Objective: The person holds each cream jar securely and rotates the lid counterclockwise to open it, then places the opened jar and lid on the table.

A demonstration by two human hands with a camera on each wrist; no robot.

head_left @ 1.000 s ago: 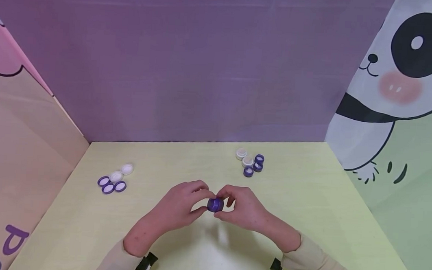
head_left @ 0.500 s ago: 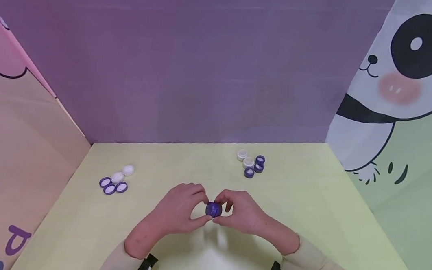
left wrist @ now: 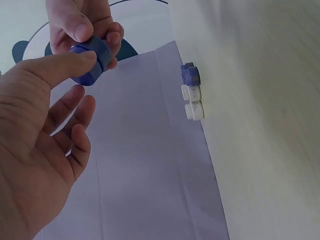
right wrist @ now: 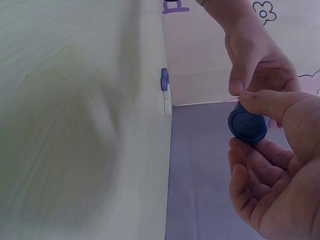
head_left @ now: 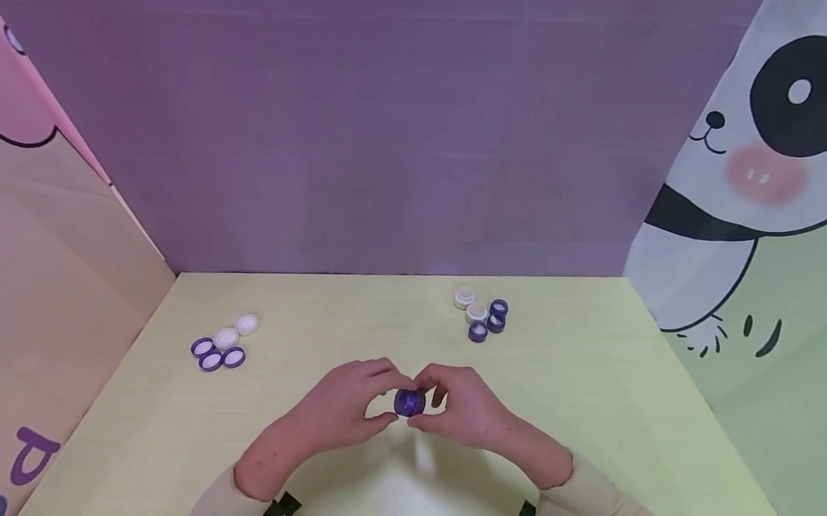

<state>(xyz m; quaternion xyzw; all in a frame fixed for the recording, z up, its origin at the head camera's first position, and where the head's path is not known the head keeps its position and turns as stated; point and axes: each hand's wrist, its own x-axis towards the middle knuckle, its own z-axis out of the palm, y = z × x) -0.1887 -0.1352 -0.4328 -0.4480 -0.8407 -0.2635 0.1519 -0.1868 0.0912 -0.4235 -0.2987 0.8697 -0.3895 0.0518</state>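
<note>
A small purple screw-top jar [head_left: 410, 402] is held on its side between both hands above the table, looking blue in the wrist views. My right hand [head_left: 465, 407] pinches its right end between thumb and fingers. From the left, my left hand [head_left: 350, 403] has thumb and index finger on either side of the other end. In the left wrist view, the left thumb lies across the jar [left wrist: 93, 57], with the other fingers loosely bent below. Facing the right wrist camera is the jar's round end [right wrist: 247, 125], with faint raised marks.
Several round lids, white [head_left: 226, 338] and purple-rimmed [head_left: 211, 360], lie at the table's left. White small jars [head_left: 477, 313] and purple ones [head_left: 477, 331] stand toward the back right. A purple backdrop [head_left: 406, 133] rises behind the pale table [head_left: 554, 390].
The left thumb and index finger have shifted round the jar, the index now farther over its top. The right hand keeps its hold. Both hands sit slightly lower in view than before.
</note>
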